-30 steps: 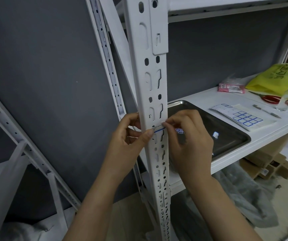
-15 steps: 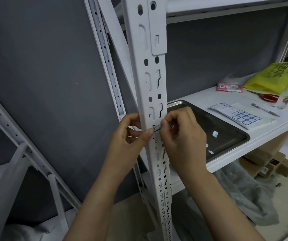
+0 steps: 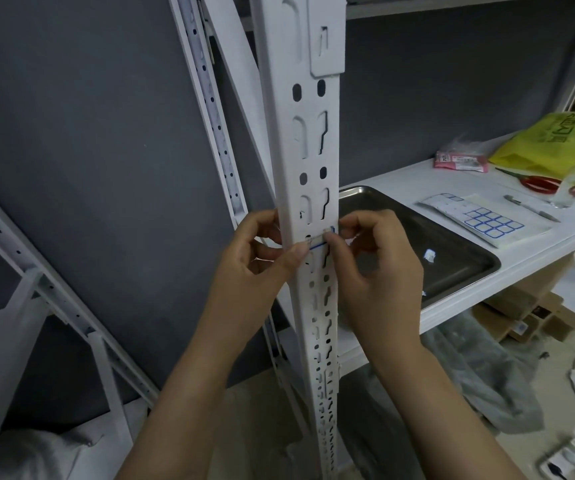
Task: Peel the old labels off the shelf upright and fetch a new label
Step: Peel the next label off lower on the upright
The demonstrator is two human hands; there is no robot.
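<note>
Head view. Blue-edged white paper label [image 3: 320, 241] lies across the white slotted steel shelf upright [image 3: 308, 188], long axis near level, rising slightly rightward. Right hand [image 3: 379, 268] pinches its right end at the post's edge. Left hand [image 3: 255, 268] grips the post, thumb pressing the label's left end. Judged: peel runs leftward. Against half a second ago, hands unmoved; the label's blue corner now shows lifted.
</note>
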